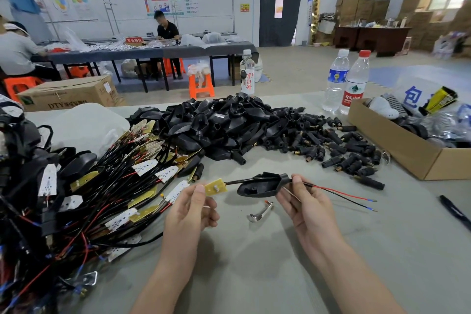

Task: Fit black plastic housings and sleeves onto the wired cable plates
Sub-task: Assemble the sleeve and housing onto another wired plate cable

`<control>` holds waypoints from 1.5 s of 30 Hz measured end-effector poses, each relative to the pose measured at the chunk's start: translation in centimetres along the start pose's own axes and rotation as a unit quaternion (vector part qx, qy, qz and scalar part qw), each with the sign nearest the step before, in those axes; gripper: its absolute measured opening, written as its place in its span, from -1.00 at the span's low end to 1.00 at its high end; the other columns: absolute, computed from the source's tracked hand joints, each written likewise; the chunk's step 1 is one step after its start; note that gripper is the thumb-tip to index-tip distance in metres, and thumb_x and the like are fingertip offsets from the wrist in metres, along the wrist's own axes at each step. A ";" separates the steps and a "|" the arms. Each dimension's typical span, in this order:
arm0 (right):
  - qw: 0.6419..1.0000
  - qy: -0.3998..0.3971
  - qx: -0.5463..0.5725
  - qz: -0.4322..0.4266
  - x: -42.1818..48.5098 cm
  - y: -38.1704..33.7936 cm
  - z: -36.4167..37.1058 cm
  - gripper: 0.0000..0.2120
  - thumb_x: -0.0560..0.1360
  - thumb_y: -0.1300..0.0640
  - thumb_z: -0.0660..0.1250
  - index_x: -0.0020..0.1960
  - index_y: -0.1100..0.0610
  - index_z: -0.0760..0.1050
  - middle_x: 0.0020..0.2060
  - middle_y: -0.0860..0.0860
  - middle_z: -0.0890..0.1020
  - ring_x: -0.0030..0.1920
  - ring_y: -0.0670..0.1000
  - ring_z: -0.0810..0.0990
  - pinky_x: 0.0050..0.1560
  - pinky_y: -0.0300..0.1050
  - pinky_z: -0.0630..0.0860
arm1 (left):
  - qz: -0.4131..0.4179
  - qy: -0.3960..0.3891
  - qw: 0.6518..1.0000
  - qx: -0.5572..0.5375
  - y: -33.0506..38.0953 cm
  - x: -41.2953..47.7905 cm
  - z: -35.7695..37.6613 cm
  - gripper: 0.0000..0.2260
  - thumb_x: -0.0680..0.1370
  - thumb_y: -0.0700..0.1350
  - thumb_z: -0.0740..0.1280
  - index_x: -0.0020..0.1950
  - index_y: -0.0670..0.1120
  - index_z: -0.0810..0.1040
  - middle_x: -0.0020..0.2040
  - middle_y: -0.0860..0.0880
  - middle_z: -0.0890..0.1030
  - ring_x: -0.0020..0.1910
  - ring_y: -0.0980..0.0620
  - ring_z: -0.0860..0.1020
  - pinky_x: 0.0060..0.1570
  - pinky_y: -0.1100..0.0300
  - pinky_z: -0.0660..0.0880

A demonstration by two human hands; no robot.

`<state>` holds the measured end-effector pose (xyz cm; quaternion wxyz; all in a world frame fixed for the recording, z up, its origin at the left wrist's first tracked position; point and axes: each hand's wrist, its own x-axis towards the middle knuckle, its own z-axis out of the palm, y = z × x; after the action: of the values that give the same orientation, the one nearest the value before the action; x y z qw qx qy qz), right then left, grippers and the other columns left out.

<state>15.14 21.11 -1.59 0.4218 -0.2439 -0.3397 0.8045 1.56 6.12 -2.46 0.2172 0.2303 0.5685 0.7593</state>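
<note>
My left hand point(190, 208) pinches a small yellow cable plate point(216, 186) by its near edge. The plate's black cable runs right through a black plastic housing point(260, 184), and its red and black wires point(344, 196) stick out past the housing's neck. My right hand point(304, 201) pinches that neck and cable between thumb and fingers. A heap of black housings point(224, 122) lies behind, with black sleeves point(339, 145) scattered to its right. Wired plates point(114, 186) are piled at the left.
A small metal tool point(260, 213) lies on the grey table point(280, 262) between my hands. An open cardboard box point(397, 145) stands at right, bottles point(355, 84) behind it. A black pen point(456, 211) lies at the right edge. People work at a far table.
</note>
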 end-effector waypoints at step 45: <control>0.993 -0.045 -0.093 0.052 -1.3 2.2 1.1 -0.91 0.60 0.21 0.30 0.06 0.12 0.57 -0.06 0.08 0.71 -0.08 0.05 0.65 -0.18 -0.13 0.63 | 0.060 -0.037 0.973 0.219 -1.9 -0.5 1.0 -0.81 0.55 0.01 0.36 0.06 0.32 0.54 -0.13 0.02 0.67 -0.13 0.03 0.62 0.04 -0.02 0.57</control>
<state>13.97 18.70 -2.39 0.3388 -0.2630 -0.4188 0.8004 2.65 7.07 -4.05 0.1361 0.3343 0.6977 0.6188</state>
